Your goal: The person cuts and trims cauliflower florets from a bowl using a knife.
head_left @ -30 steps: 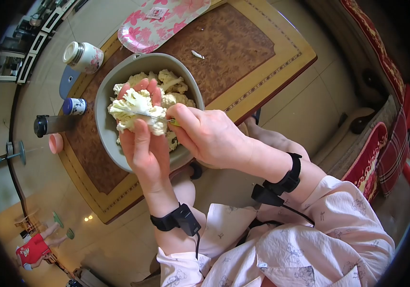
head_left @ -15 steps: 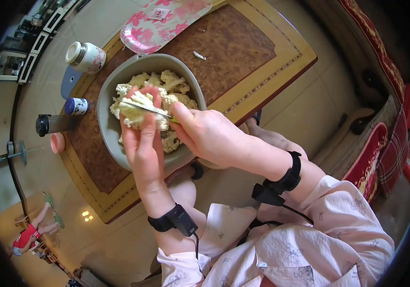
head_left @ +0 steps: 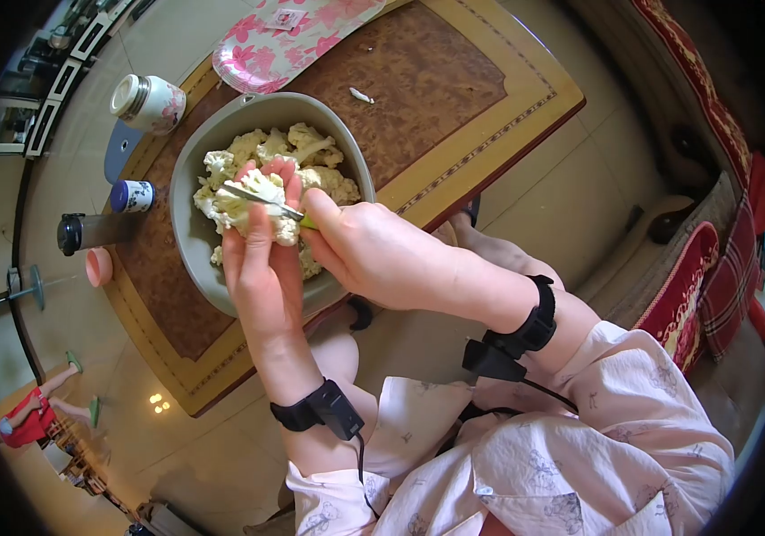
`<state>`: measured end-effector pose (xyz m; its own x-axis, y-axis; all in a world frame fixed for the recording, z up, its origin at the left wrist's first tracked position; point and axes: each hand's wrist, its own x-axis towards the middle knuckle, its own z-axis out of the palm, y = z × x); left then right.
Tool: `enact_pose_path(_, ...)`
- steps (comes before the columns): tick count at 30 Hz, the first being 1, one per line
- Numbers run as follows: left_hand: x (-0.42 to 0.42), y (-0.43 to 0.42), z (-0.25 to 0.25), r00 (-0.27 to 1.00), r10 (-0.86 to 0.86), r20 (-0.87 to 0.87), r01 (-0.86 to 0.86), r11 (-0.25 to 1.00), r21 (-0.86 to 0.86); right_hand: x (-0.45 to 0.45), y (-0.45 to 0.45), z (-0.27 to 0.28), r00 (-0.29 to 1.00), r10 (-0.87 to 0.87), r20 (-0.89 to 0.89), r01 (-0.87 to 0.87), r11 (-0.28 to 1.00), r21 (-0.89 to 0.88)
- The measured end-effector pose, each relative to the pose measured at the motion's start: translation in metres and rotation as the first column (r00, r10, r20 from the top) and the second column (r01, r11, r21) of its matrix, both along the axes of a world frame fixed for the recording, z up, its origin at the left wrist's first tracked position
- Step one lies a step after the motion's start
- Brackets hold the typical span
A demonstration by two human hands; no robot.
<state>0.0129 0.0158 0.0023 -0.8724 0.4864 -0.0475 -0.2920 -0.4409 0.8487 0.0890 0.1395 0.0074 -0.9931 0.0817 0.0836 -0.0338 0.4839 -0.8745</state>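
Note:
Over a grey basin [head_left: 188, 259], my left hand [head_left: 262, 272] holds a cauliflower piece [head_left: 262, 189] between thumb and fingers. My right hand [head_left: 360, 241] is closed around the green handle of a small knife [head_left: 266, 204]. The blade lies across the cauliflower piece, pointing to the left; how deep it sits in it I cannot tell. More cauliflower florets [head_left: 311, 147] fill the basin below and behind my hands, partly hidden by them.
The basin stands on a wooden table [head_left: 436, 71]. Along its left side are a jar [head_left: 150, 103], a blue-lidded container [head_left: 132, 196], a dark-capped bottle [head_left: 96, 232] and a pink cup [head_left: 99, 266]. A floral tray [head_left: 266, 45] lies at the back. Another person [head_left: 29, 420] is far left.
The knife blade has shifted slightly on the cauliflower piece, and both hands keep their hold. The whole view has moved a little. The distant person's posture has changed.

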Motion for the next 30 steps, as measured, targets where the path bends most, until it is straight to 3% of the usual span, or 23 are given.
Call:
enact_pose_path(1,0.001,0.002,0.001,0.995,-0.007,0.102,-0.007,0.99,0.144,-0.001,-0.003,-0.002,0.999,-0.014,-0.028,0.013,0.999,-0.049)
enact_pose_path(4,0.0,0.006,-0.004,0.981,-0.008,0.194,-0.048,0.958,0.281,-0.003,-0.011,-0.006,0.993,-0.073,-0.092,0.072,0.997,-0.014)
enact_pose_path(5,-0.001,0.005,-0.003,0.981,-0.005,0.192,-0.05,0.958,0.281,-0.002,-0.01,-0.006,0.993,-0.071,-0.094,0.07,0.997,-0.015)
enact_pose_path(7,-0.002,0.003,0.003,1.0,-0.003,0.019,0.003,1.0,0.001,-0.001,-0.004,0.0,0.998,-0.058,-0.012,0.059,0.996,0.064)
enact_pose_path(10,-0.001,0.0,0.004,1.0,-0.005,0.019,0.007,0.996,-0.089,0.0,-0.002,0.005,0.998,-0.033,0.052,0.031,0.999,0.041)
enact_pose_path(11,-0.001,0.0,0.003,1.0,-0.005,0.018,0.007,0.996,-0.089,-0.001,-0.002,0.004,0.998,-0.033,0.051,0.031,0.999,0.041)
enact_pose_path(13,-0.001,0.0,0.0,0.989,0.009,0.146,-0.028,0.992,0.126,-0.003,-0.007,-0.002,1.0,-0.006,-0.029,0.004,0.999,-0.052)
enact_pose_path(16,-0.001,0.002,-0.001,0.964,-0.001,0.266,-0.074,0.96,0.27,-0.004,-0.008,-0.004,0.999,-0.004,-0.039,0.002,0.999,-0.054)
enact_pose_path(17,-0.001,0.002,-0.001,0.964,-0.001,0.267,-0.074,0.96,0.27,-0.003,-0.009,-0.004,0.999,-0.004,-0.037,0.002,0.999,-0.054)
enact_pose_path(19,-0.002,0.002,0.001,0.991,0.054,0.12,-0.057,0.998,0.029,-0.002,-0.012,-0.003,0.998,-0.061,-0.002,0.061,0.996,0.07)
enact_pose_path(23,-0.002,0.002,0.007,0.992,0.076,0.097,-0.073,0.997,-0.025,-0.002,-0.014,-0.002,0.998,-0.06,0.029,0.058,0.996,0.071)
enact_pose_path(25,-0.001,0.001,0.009,0.994,0.077,0.08,-0.073,0.996,-0.046,-0.003,-0.008,0.003,0.999,0.025,0.047,-0.02,0.993,-0.118)
enact_pose_path(30,-0.004,-0.003,0.006,0.99,0.044,0.133,-0.052,0.997,0.053,-0.005,-0.004,0.0,0.998,0.057,0.004,-0.055,0.974,-0.222)
